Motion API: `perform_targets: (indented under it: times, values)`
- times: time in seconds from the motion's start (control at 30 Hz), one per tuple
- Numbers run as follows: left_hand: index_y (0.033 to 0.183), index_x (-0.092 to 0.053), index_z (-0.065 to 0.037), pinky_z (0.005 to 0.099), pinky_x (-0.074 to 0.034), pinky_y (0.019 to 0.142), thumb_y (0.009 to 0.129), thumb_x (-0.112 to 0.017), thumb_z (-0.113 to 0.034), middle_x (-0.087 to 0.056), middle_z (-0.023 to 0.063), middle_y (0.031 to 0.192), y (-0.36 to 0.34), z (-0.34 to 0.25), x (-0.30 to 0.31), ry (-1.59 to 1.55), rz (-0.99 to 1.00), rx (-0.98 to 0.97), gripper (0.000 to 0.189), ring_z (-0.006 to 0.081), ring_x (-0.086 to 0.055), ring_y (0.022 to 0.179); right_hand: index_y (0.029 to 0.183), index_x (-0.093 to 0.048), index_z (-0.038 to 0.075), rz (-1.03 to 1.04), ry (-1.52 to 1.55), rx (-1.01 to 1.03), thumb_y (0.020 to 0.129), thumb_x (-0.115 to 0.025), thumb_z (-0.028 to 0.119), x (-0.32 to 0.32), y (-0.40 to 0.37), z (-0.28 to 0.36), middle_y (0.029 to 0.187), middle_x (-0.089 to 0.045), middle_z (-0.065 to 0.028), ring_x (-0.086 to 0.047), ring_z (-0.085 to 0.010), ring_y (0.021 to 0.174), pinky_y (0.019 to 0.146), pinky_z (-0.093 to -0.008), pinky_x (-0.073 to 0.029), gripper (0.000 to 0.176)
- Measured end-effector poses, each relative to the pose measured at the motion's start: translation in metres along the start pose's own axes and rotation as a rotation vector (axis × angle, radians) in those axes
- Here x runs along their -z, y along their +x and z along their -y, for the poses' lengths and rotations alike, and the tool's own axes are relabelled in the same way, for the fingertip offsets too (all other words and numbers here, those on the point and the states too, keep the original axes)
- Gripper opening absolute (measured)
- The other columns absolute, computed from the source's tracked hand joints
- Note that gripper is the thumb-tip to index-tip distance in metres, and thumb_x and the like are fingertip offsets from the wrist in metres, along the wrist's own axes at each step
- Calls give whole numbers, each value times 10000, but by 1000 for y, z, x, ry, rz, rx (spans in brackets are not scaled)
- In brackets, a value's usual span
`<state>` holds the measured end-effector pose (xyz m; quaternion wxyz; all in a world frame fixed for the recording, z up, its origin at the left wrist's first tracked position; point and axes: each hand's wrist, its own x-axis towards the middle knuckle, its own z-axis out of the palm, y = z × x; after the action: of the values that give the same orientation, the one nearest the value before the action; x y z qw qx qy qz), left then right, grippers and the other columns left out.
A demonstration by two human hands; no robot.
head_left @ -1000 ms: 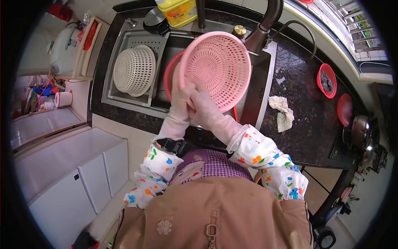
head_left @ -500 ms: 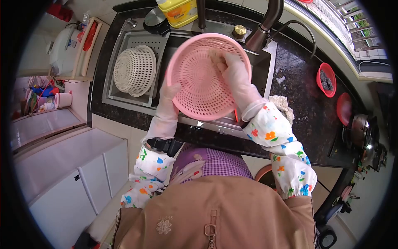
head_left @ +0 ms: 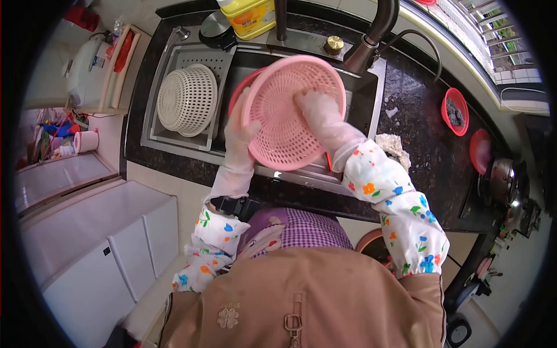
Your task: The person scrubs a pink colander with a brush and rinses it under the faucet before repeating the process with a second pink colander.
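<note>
A pink plastic colander (head_left: 278,124) is held tilted over the sink (head_left: 362,98). My left hand (head_left: 239,130), in a translucent glove, grips its left rim with the thumb on the inner side. Inside the colander, my gloved right hand (head_left: 316,104) presses against the mesh, its fingers curled. Whether it holds a small thing there is hidden. Behind the colander's left side shows part of a red-pink basin (head_left: 239,95).
An upturned white colander (head_left: 185,100) rests on the grey drain tray (head_left: 223,66) at left. The faucet (head_left: 371,40) rises behind. To the right lie a crumpled cloth (head_left: 393,149) and a red bowl (head_left: 454,113) with a grey scouring pad. A yellow jug (head_left: 250,20) stands at the back.
The colander has dropped slightly and turned, uncovering the red-pink basin behind it. My right hand has moved lower inside it, fingers now more curled.
</note>
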<state>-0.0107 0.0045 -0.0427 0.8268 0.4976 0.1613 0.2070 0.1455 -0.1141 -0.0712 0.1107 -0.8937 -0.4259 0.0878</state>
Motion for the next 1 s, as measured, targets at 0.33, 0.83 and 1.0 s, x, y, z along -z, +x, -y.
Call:
perform_targets:
  times: [0.33,0.83,1.0]
  values:
    - [1329,-427,37,348,-439,983,769,-579,-130,-535,152,1233,19,7,-1,-305,-26,25,604,248,-539,1118,1031,-651,7,112,1381,38,889,-622,138,16,-62,75,916,-644,-39,-599,-84,832,733,-278,-493,196]
    - [1298,-466,12,335,-439,957,835,-661,-306,-564,125,1229,48,-9,7,-148,6,236,595,220,-555,1085,1262,-544,135,187,289,449,709,-605,-17,18,-80,28,1160,-578,-133,-589,-344,976,834,-389,-503,577]
    - [1376,-342,11,304,-417,944,787,-710,-368,-454,117,1241,7,42,-15,377,-79,-313,792,181,-469,1131,1276,-479,51,-117,949,229,713,-603,13,-15,-59,61,976,-605,-182,-592,-329,801,742,-346,-514,578]
